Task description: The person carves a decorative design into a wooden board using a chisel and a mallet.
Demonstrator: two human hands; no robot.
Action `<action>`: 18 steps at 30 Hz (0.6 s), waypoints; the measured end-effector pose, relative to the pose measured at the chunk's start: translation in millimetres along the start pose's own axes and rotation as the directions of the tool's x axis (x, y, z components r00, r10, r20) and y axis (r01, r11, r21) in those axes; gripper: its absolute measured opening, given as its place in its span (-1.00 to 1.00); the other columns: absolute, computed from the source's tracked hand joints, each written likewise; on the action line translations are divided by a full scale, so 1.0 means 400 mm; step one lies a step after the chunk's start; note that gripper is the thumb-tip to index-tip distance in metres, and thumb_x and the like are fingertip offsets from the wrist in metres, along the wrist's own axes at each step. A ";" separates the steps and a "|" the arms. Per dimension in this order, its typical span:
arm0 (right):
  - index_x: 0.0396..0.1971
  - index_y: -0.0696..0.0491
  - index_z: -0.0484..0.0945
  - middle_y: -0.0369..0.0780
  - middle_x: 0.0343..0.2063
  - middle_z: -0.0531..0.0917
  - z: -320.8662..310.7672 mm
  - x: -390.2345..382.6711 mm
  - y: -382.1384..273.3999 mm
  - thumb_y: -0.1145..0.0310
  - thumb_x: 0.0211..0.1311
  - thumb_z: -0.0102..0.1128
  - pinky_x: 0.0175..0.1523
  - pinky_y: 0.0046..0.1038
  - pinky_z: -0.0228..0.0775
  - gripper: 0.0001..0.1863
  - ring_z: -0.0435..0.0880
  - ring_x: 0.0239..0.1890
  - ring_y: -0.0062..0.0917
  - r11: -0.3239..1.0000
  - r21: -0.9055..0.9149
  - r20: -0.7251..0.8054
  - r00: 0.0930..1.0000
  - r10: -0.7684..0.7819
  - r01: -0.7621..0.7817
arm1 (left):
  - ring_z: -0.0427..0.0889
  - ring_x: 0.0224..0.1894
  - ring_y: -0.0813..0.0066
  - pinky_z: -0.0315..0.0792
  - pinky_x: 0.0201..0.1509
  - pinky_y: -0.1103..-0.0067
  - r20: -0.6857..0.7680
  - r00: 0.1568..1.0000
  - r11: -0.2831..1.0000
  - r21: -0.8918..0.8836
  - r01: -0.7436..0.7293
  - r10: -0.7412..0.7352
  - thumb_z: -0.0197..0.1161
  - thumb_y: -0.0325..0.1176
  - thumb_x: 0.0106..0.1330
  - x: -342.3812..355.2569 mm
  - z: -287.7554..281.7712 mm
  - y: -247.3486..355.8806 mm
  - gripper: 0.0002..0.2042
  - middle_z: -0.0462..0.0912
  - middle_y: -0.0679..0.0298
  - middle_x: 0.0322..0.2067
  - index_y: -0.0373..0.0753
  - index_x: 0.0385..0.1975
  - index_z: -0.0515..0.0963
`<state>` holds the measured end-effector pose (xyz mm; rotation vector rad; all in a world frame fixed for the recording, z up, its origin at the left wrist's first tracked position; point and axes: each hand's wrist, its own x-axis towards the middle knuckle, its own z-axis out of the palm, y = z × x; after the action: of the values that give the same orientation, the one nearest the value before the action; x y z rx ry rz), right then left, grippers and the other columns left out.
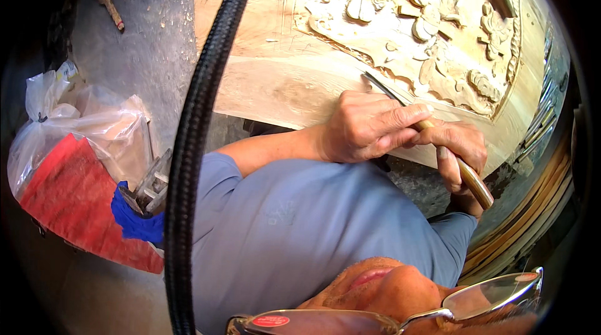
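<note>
A wood-carving chisel (474,183) lies slantwise across both my hands, its wooden handle toward the lower right. Its dark, narrow blade points up and left, over the near edge of the carved relief on a pale wooden panel (269,91). My left hand (374,127) is closed around the front of the chisel, near where blade meets handle. Behind it, my right hand (460,144) wraps the handle, and the two hands touch. Raised carved shapes (429,25) fill the panel's right part. Whether the blade tip touches the wood, I cannot tell.
A black braided cable (210,72) crosses the view. Along the panel's right side lie several slim tools (543,119), with curved strips (523,235) below. On the left are a short stick (111,8), a clear plastic bag (94,100), red cloth (84,203) and blue cloth (134,222).
</note>
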<state>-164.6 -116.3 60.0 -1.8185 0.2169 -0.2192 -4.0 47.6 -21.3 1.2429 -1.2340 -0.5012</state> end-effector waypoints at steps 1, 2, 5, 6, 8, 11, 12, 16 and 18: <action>-0.17 0.16 0.77 -0.04 -0.24 0.88 0.002 0.000 -0.007 0.62 0.18 -0.01 -0.13 -0.28 0.76 -0.64 0.92 -0.28 -0.19 1.000 -0.004 0.002 1.000 0.010 -0.010 | 0.82 -0.42 0.23 0.66 -0.34 0.38 -0.007 1.000 1.000 -0.006 -0.011 0.011 0.59 -0.52 0.27 0.005 -0.001 0.001 -0.50 0.81 0.16 -0.41 -0.34 0.25 0.71; -0.17 0.16 0.76 -0.04 -0.24 0.88 0.001 0.003 -0.009 0.63 0.17 -0.02 -0.13 -0.28 0.75 -0.64 0.92 -0.28 -0.20 1.000 -0.001 0.004 1.000 0.020 -0.020 | 0.81 -0.44 0.26 0.66 -0.35 0.41 -0.011 1.000 1.000 -0.008 -0.016 0.016 0.61 -0.54 0.26 0.012 -0.002 0.003 -0.49 0.81 0.18 -0.44 -0.35 0.25 0.72; -0.18 0.16 0.76 -0.04 -0.25 0.88 -0.013 0.004 -0.002 0.65 0.16 -0.02 -0.13 -0.30 0.75 -0.64 0.92 -0.28 -0.20 0.998 0.041 0.016 0.999 0.042 -0.043 | 0.84 -0.42 0.25 0.66 -0.34 0.42 0.094 0.994 0.997 0.058 0.046 -0.051 0.62 -0.53 0.24 0.026 -0.020 0.018 -0.46 0.82 0.18 -0.43 -0.35 0.27 0.71; -0.18 0.16 0.76 -0.04 -0.25 0.88 -0.015 0.004 0.001 0.65 0.16 -0.02 -0.13 -0.31 0.75 -0.64 0.92 -0.28 -0.21 0.997 0.061 0.022 0.998 0.050 -0.051 | 0.84 -0.42 0.26 0.67 -0.34 0.43 0.109 0.993 0.998 0.030 0.052 -0.055 0.63 -0.52 0.24 0.023 -0.023 0.013 -0.47 0.82 0.18 -0.44 -0.35 0.26 0.71; -0.20 0.16 0.75 -0.05 -0.27 0.88 -0.012 0.004 0.003 0.64 0.19 0.00 -0.16 -0.33 0.73 -0.67 0.91 -0.31 -0.23 0.999 0.023 0.012 1.000 0.029 -0.029 | 0.84 -0.43 0.27 0.67 -0.34 0.43 0.135 0.989 0.997 -0.026 0.066 -0.062 0.65 -0.48 0.24 0.016 -0.028 -0.005 -0.48 0.82 0.17 -0.44 -0.35 0.24 0.73; -0.21 0.16 0.74 -0.05 -0.28 0.87 -0.014 0.005 0.016 0.62 0.22 0.02 -0.19 -0.32 0.73 -0.71 0.90 -0.33 -0.23 1.000 0.023 0.019 1.000 0.003 -0.004 | 0.83 -0.46 0.32 0.66 -0.37 0.46 0.084 0.996 0.999 -0.024 0.030 -0.028 0.70 -0.41 0.23 0.018 -0.025 -0.010 -0.49 0.81 0.19 -0.46 -0.34 0.20 0.75; -0.22 0.16 0.74 -0.04 -0.28 0.87 -0.014 0.003 0.017 0.61 0.23 0.03 -0.20 -0.31 0.73 -0.72 0.90 -0.34 -0.22 1.000 0.013 0.030 1.000 0.005 -0.005 | 0.82 -0.47 0.33 0.65 -0.38 0.47 0.066 0.998 1.000 -0.023 0.020 -0.018 0.71 -0.38 0.23 0.021 -0.023 -0.009 -0.48 0.81 0.19 -0.47 -0.34 0.19 0.75; -0.23 0.16 0.73 -0.02 -0.29 0.85 -0.007 0.003 0.038 0.56 0.27 0.07 -0.25 -0.27 0.73 -0.77 0.89 -0.35 -0.20 0.998 0.029 0.020 0.998 -0.056 0.055 | 0.81 -0.49 0.36 0.64 -0.41 0.50 0.021 1.000 1.000 -0.007 0.011 -0.011 0.75 -0.32 0.19 0.023 -0.013 -0.004 -0.46 0.80 0.22 -0.48 -0.34 0.17 0.76; -0.22 0.16 0.73 0.00 -0.27 0.85 -0.007 0.001 0.051 0.53 0.29 0.09 -0.24 -0.27 0.74 -0.78 0.89 -0.35 -0.19 0.996 0.025 0.020 0.996 -0.088 0.087 | 0.81 -0.49 0.36 0.63 -0.41 0.50 0.007 1.000 1.000 0.005 0.014 -0.014 0.73 -0.36 0.18 0.023 -0.011 -0.003 -0.47 0.80 0.23 -0.48 -0.34 0.16 0.76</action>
<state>-165.4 -124.1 41.1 -1.8072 0.1191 -0.2627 3.5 41.4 -17.7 1.2561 -1.2342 -0.5137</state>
